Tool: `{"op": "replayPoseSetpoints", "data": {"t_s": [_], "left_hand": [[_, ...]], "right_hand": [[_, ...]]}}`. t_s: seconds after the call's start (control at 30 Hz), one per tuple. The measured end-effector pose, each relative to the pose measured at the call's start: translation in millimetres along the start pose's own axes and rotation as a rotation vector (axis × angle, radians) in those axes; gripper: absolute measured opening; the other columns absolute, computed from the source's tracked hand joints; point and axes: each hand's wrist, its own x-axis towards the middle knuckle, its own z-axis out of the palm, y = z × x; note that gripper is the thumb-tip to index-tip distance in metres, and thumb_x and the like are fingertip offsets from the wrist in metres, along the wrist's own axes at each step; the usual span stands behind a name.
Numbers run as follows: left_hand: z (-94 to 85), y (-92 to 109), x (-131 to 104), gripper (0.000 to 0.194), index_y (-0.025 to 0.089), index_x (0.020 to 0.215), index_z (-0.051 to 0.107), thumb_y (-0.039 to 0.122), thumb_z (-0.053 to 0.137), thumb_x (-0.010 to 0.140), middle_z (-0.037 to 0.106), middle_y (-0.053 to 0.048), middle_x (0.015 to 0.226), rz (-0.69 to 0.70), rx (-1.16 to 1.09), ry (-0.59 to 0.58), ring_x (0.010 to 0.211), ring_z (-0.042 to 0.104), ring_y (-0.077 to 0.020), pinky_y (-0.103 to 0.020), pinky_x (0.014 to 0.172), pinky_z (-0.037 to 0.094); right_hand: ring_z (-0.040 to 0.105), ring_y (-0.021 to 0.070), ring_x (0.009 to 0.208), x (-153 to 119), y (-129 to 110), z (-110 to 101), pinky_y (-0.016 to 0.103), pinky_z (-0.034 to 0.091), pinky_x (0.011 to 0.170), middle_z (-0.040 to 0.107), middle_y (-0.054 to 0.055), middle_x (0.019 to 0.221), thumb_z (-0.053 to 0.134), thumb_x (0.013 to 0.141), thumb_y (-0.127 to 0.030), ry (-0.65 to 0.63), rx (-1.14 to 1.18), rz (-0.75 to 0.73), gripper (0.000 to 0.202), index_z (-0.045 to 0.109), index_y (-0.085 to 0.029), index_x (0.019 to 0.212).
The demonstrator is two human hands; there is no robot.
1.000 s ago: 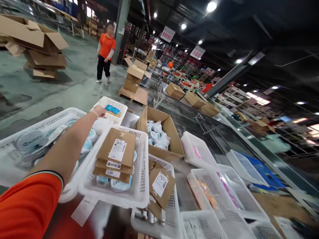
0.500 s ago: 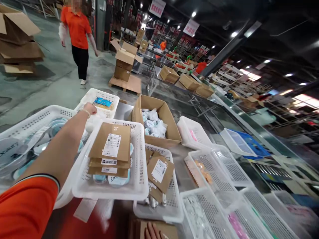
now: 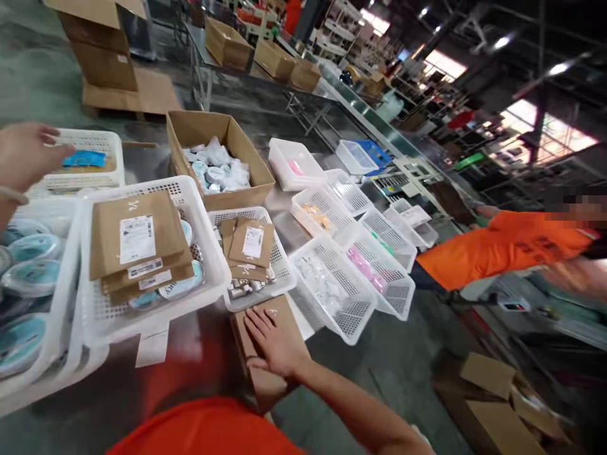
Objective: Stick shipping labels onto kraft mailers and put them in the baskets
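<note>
Right hand [image 3: 272, 344] lies spread on cardboard [image 3: 288, 319] at six o'clock, likely stiff, light, best held by edges; left hand [image 3: 23, 155] nears basket [image 3: 80, 181] at ten o'clock, grip unclear.

Right hand [image 3: 274, 341] on brown carton [image 3: 265, 373], left hand [image 3: 28, 155] near blue packet [image 3: 84, 158]

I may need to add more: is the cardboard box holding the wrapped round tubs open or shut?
Open: the box shows its contents.
</note>
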Motion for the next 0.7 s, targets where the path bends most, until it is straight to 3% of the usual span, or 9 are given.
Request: {"op": "replayPoseSetpoints", "data": {"t_s": [0.07, 0.17, 0.27, 0.33, 0.4, 0.47, 0.6, 0.7], "left_hand": [[-10.2, 22, -35, 0.096, -0.004, 0.153, 0.055, 0.072, 0.034, 0.097, 0.071, -0.014, 0.138, 0.198, -0.079, -0.043, 0.13, 0.066, -0.0434, -0.045, 0.097, 0.044], [-19.5, 41, -119, 0.107, -0.002, 0.147, 0.061, 0.086, 0.038, 0.09, 0.074, -0.007, 0.115, 0.563, -0.211, -0.161, 0.12, 0.074, -0.035, -0.044, 0.098, 0.046], [-10.8, 31, -217, 0.098, 0.007, 0.132, 0.075, 0.09, 0.044, 0.09, 0.076, -0.004, 0.104, 0.776, -0.13, -0.294, 0.102, 0.08, -0.0268, -0.049, 0.104, 0.056], [6.0, 12, -280, 0.073, 0.023, 0.12, 0.085, 0.083, 0.056, 0.089, 0.083, -0.004, 0.11, 0.817, -0.163, -0.457, 0.1, 0.081, -0.0309, -0.046, 0.102, 0.063], [30.8, -13, -338, 0.052, 0.036, 0.122, 0.088, 0.07, 0.06, 0.094, 0.085, -0.003, 0.122, 0.821, -0.207, -0.649, 0.111, 0.081, -0.0347, -0.042, 0.1, 0.066], [61.1, -36, -389, 0.043, 0.042, 0.129, 0.086, 0.059, 0.061, 0.099, 0.086, -0.002, 0.122, 0.761, -0.239, -0.73, 0.111, 0.082, -0.034, -0.039, 0.096, 0.067], [119.2, -74, -472, 0.036, 0.037, 0.116, 0.09, 0.053, 0.064, 0.097, 0.087, -0.006, 0.107, 0.489, -0.352, -0.566, 0.096, 0.085, -0.0302, -0.031, 0.084, 0.068], [142.1, -94, -519, 0.038, 0.033, 0.111, 0.09, 0.057, 0.065, 0.097, 0.088, -0.006, 0.107, 0.303, -0.386, -0.509, 0.093, 0.085, -0.0284, -0.027, 0.079, 0.068]], "right_hand": [[0.025, 0.0426, 0.172, 1, 0, 5, 0.068, 0.022, 0.139, 0.031, 0.025, 0.182, 0.067, 0.1, -0.075, 0.052, 0.065, -0.027, 0.104, 0.034, -0.014, 0.178], [0.047, 0.039, 0.161, 5, 14, 0, 0.061, 0.039, 0.133, 0.049, 0.025, 0.173, 0.07, 0.1, -0.068, 0.277, 0.315, 0.009, 0.091, 0.048, -0.016, 0.17], [0.072, 0.0309, 0.126, 25, 49, -32, 0.049, 0.056, 0.115, 0.076, 0.017, 0.138, 0.063, 0.104, -0.054, 0.699, 0.613, 0.319, 0.058, 0.065, -0.017, 0.15], [0.075, 0.0268, 0.11, 50, 80, -61, 0.042, 0.059, 0.107, 0.08, 0.012, 0.117, 0.066, 0.1, -0.044, 0.863, 0.758, 0.593, 0.043, 0.07, -0.018, 0.135], [0.074, 0.0251, 0.106, 80, 109, -84, 0.036, 0.06, 0.101, 0.079, 0.009, 0.108, 0.072, 0.094, -0.034, 0.827, 0.878, 0.796, 0.035, 0.07, -0.016, 0.125], [0.073, 0.0252, 0.1, 108, 130, -96, 0.034, 0.06, 0.092, 0.077, 0.009, 0.097, 0.075, 0.092, -0.028, 0.745, 0.939, 0.847, 0.026, 0.071, -0.013, 0.113], [0.07, 0.0215, 0.085, 149, 146, -93, 0.03, 0.06, 0.078, 0.072, 0.007, 0.079, 0.073, 0.096, -0.027, 0.626, 1.005, 0.716, 0.014, 0.068, -0.013, 0.096], [0.069, 0.017, 0.081, 169, 148, -88, 0.027, 0.058, 0.076, 0.071, 0.005, 0.079, 0.065, 0.103, -0.031, 0.6, 1.007, 0.551, 0.02, 0.066, -0.014, 0.094]]}}
